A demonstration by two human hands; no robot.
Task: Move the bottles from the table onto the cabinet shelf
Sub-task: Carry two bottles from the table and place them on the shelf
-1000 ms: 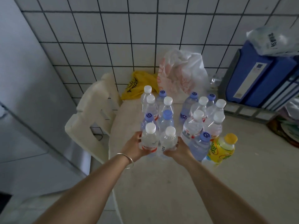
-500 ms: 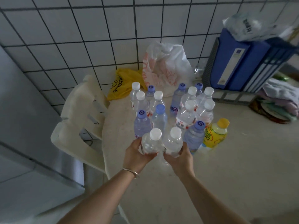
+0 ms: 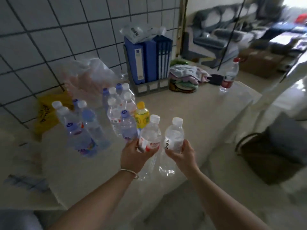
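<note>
My left hand [image 3: 132, 156] grips a clear water bottle with a red label and white cap [image 3: 150, 133]. My right hand [image 3: 182, 155] grips a second clear water bottle with a white label and white cap [image 3: 174, 135]. Both bottles are lifted off the beige table [image 3: 199, 117], side by side and tilted slightly. Several more water bottles with white or blue caps [image 3: 114, 112] stand clustered on the table to the left. A yellow drink bottle [image 3: 141, 116] stands among them. No cabinet shelf is in view.
Blue binders in a grey rack [image 3: 147, 60] stand against the tiled wall. Folded cloths [image 3: 186, 75] lie beside them, and a red-capped bottle [image 3: 230, 73] stands near the table's far right corner. Plastic bags [image 3: 89, 75] lie behind the cluster. A dark bag [image 3: 269, 156] sits on the right.
Both hands have lifted their bottles clear of the cluster and carried them to the right. The view has swung right, revealing the room beyond the table.
</note>
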